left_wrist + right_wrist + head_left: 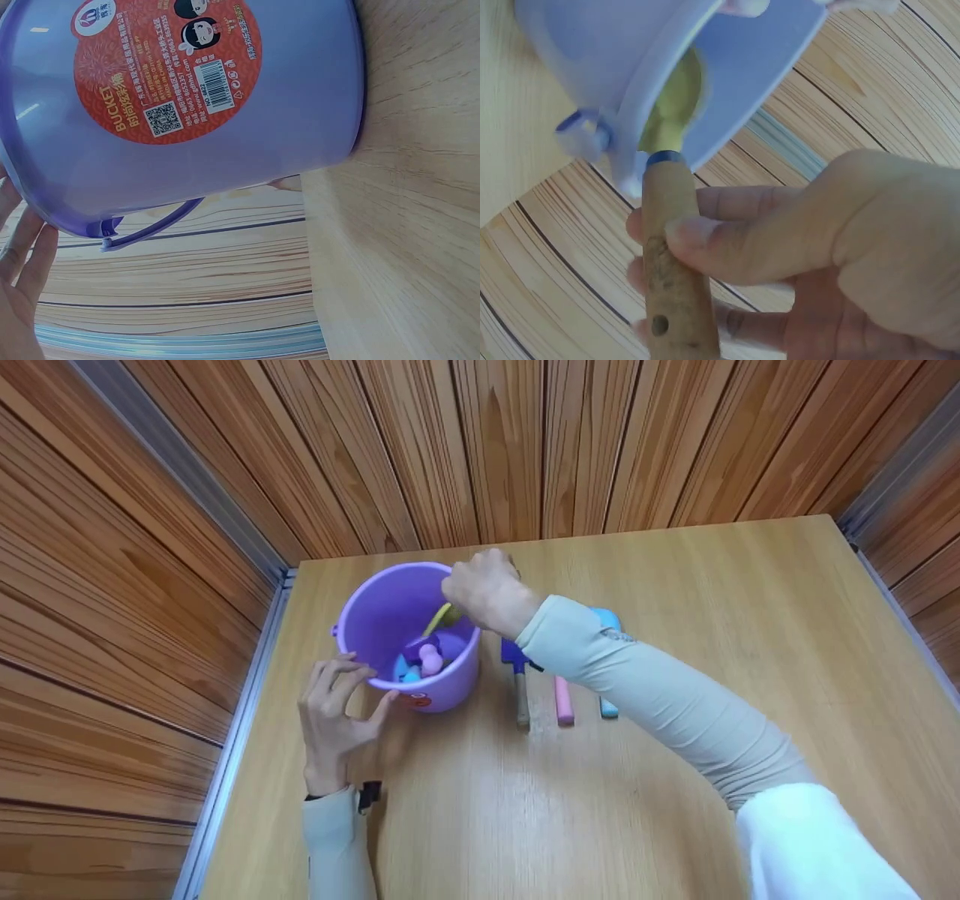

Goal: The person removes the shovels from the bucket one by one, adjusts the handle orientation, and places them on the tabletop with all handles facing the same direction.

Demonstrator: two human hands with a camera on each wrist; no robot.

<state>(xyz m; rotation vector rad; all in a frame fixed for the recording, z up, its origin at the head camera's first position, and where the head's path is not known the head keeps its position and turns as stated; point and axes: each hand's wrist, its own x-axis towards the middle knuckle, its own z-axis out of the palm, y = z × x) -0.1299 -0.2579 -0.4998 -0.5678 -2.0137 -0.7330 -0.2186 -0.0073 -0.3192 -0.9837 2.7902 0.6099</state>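
My left hand (337, 712) grips the near left rim of a purple bucket (450, 686), which stands upright on the table. A round red label (169, 71) faces the left wrist camera. Over the bucket's right rim, my right hand (491, 592) holds a small trowel by its wooden handle (676, 262). Its yellow-green blade (679, 97) points into the bucket's mouth. Inside lie a pink rounded piece (430, 660), a light blue piece (407, 671) and a purple one, their kinds unclear.
Right of the bucket lie a dark blue-headed tool with a wooden handle (523, 701), a pink handle (564, 703) and a light blue tool (607, 619), partly under my right forearm. Wood-panelled walls (495, 450) border the table (750, 660) behind and at both sides.
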